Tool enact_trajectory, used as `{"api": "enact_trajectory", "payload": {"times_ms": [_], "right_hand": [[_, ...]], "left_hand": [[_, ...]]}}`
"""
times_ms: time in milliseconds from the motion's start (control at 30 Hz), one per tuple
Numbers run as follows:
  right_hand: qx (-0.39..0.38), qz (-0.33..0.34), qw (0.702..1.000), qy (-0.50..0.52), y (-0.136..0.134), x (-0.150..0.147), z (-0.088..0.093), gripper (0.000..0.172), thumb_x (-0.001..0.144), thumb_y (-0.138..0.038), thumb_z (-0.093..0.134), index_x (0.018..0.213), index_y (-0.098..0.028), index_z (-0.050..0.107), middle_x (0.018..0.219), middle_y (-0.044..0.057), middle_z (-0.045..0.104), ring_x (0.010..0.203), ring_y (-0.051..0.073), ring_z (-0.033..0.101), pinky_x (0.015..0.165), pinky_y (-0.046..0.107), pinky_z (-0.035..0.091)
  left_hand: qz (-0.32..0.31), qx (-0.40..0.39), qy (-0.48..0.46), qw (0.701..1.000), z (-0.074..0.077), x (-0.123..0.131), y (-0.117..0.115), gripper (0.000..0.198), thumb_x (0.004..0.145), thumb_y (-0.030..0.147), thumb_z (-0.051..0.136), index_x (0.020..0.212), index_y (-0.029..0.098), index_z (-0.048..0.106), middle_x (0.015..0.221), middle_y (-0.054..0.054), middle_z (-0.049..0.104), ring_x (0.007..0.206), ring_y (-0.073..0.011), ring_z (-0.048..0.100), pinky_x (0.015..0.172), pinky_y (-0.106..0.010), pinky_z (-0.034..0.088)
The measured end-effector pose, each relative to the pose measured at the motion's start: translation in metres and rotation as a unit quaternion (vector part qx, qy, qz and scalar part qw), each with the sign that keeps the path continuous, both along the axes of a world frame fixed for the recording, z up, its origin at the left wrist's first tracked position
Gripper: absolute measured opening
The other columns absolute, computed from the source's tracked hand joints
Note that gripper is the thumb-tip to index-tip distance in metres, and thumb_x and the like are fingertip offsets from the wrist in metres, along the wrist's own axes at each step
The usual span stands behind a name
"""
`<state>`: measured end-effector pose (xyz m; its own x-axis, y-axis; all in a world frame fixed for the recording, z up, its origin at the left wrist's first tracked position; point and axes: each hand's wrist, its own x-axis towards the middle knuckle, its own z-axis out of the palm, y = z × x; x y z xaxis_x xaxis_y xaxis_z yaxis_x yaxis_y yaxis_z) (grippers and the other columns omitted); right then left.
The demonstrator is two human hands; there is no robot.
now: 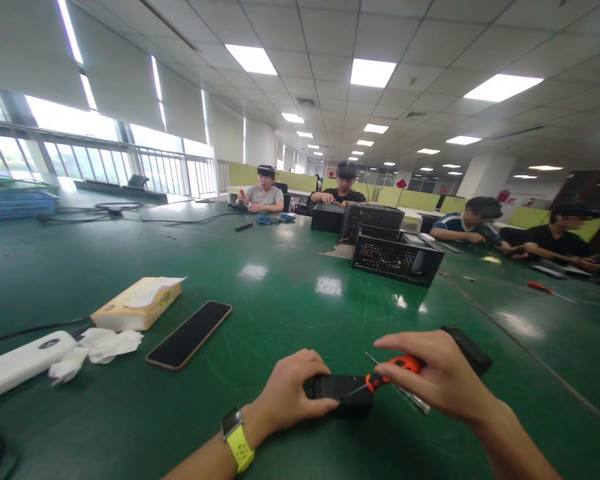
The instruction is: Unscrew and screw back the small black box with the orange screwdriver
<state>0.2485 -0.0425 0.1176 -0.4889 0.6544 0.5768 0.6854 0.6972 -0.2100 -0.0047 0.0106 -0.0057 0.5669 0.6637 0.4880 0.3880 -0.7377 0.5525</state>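
My left hand (300, 387), with a watch on a yellow-green strap at its wrist, is closed around the left end of a small black box-shaped part (353, 395) on the green table. In my right hand (437, 377) is a screwdriver (380, 377) with an orange and black handle. Its shaft slants down to the left, and the tip meets the black part near my left thumb. The handle's far end is partly hidden by my fingers. Behind the right hand lies another black object (473, 350). A thin metal tool (420, 402) is partly covered by that hand.
Left of me on the table (280, 300) are a phone (190, 335), a tissue pack (139, 303), crumpled tissue (107, 345) and a white device (23, 363). Black computer cases (397, 257) stand ahead. Another orange-handled screwdriver (541, 288) lies right. Several people sit across the table.
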Motion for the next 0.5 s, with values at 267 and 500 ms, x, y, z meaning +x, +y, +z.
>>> {"api": "enact_trajectory", "payload": {"times_ms": [267,500], "right_hand": [[-0.037,0.053,0.998,0.006,-0.0025,-0.0022,0.0061,0.022,0.092,-0.030,0.061,0.112,-0.021,0.067,0.086,0.004,0.074,0.068,0.015,0.067,0.062,0.024,0.052],[-0.019,0.029,0.999,0.002,-0.0017,-0.0016,0.0020,0.020,0.088,-0.033,0.067,0.104,-0.021,0.070,0.080,0.002,0.073,0.065,0.015,0.067,0.060,0.025,0.051]], "left_hand": [[0.003,0.000,0.005,1.000,0.0001,0.0001,-0.0001,0.030,0.073,0.040,0.080,0.091,0.018,0.071,0.089,-0.005,0.068,0.081,-0.0221,0.062,0.072,-0.029,0.049],[0.004,-0.001,0.000,1.000,0.0006,0.0000,0.0006,0.031,0.073,0.040,0.080,0.093,0.018,0.071,0.089,-0.005,0.068,0.082,-0.0221,0.062,0.073,-0.029,0.049]]}}
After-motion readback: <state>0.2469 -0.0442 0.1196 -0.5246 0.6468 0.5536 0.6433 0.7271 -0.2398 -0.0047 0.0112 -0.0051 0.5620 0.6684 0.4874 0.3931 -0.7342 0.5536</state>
